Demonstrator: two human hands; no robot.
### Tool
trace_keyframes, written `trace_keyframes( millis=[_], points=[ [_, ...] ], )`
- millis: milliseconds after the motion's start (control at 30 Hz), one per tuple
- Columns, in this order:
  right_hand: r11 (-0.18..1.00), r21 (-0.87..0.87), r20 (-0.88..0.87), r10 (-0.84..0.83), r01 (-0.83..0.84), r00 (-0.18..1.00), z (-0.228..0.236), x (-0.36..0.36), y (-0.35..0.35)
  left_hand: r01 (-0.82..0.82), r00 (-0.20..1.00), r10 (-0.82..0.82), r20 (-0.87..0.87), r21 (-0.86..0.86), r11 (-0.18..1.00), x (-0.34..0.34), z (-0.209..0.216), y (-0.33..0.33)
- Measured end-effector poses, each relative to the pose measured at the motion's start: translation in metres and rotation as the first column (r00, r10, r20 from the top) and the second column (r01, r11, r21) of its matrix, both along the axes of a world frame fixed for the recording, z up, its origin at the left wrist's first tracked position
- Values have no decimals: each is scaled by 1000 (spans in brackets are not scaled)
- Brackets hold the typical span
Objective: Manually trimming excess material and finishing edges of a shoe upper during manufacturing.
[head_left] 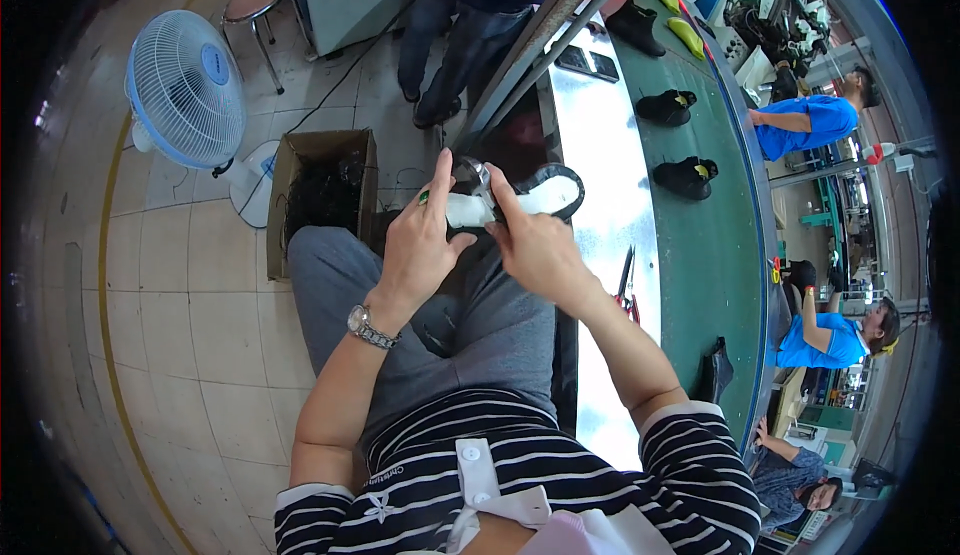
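A black shoe [552, 196] with a pale, white underside is held over my lap, its underside facing up. My left hand [418, 247] grips its left end, with the index finger stretched along it and a ring with a green stone on one finger. My right hand [540, 255] presses on the middle of the shoe, its index finger bent over the white surface. A shiny grey piece [478, 177] shows between the two hands; its kind is not clear. My fingers hide the shoe's left part.
An open cardboard box [366, 170] of black scraps stands by my left knee, with a fan [190, 85] beyond. At my right is a metal ledge [612, 180] with red-handled pliers [628, 295]. Beyond it, a green conveyor [690, 265] bears several black shoes; people sit across.
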State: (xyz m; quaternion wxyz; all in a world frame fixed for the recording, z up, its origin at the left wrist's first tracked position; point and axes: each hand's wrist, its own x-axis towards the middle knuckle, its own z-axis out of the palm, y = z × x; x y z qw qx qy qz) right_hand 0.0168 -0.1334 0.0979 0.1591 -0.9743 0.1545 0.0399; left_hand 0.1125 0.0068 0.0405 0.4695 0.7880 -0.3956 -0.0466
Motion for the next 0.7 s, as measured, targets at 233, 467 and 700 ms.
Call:
trace_keyframes(
  millis=[233, 467, 700],
  points=[
    [987, -128, -20, -99, 95, 995, 33, -1, -46, 167, 976, -174, -129, -66, 984, 18, 1, 15],
    [863, 450, -310, -92, 231, 946, 55, -44, -11, 19, 884, -25, -468, -18, 1000, -34, 2, 60],
    [880, 475, -308, 191, -23, 932, 55, -39, 6, -276, 957, 290, -18, 260, 925, -3, 3, 90]
  ],
)
